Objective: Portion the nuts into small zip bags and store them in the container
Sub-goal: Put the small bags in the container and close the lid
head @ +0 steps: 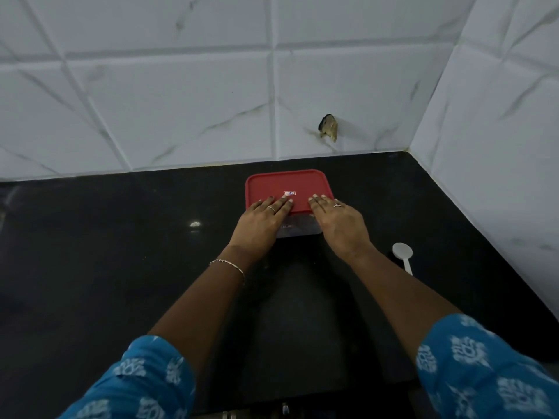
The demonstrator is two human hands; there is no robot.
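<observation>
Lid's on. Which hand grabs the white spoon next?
Right, probably. The white spoon lies just outside the right hand; the left hand rests on the red lid, farther off.

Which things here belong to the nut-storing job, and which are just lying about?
Job: container; lid; left hand and right hand, both pressing flat on the lid.
Lying about: spoon, untouched on the counter right of the container; hole in the wall.
</observation>
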